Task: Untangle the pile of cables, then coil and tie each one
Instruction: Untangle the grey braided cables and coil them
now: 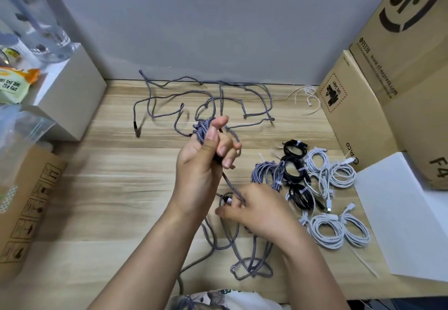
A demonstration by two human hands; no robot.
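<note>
— Hands first: how do they stand?

— Both hands are clamped on one cable and set apart from each other. Left hand (pixel 206 154) is raised above the counter (pixel 116 188), fingers and thumb curled round a small bundle of grey braided cable (pixel 202 129) that pokes out of the top of the fist. Right hand (pixel 254 209) sits lower and nearer the person, fingertips pinching the same cable where it runs down taut from the left fist; a small plug end shows just beside those fingertips.

— So which step is this?

— Coiling, by the look of it. Turns are gathered in the left hand, and the right hand feeds the strand. Slack from this cable lies in loose loops (pixel 249 263) on the counter near the person's body.

— And the rest of the job?

— Well along, it seems. A group of finished coils (pixel 312 188), white, black and braided, each tied, lies on the counter to the right. One more grey cable (pixel 208 96) sprawls uncoiled along the far edge by the wall, and some white ties (pixel 306 93) lie near the cardboard box (pixel 344 115).

— Next move?

— Probably drawing the slack up and wrapping it round the bundle, keeping the strand taut without letting the turns slip from the left fist. Those low loops overlap one another, so they could snag and may need shaking loose first.
</note>
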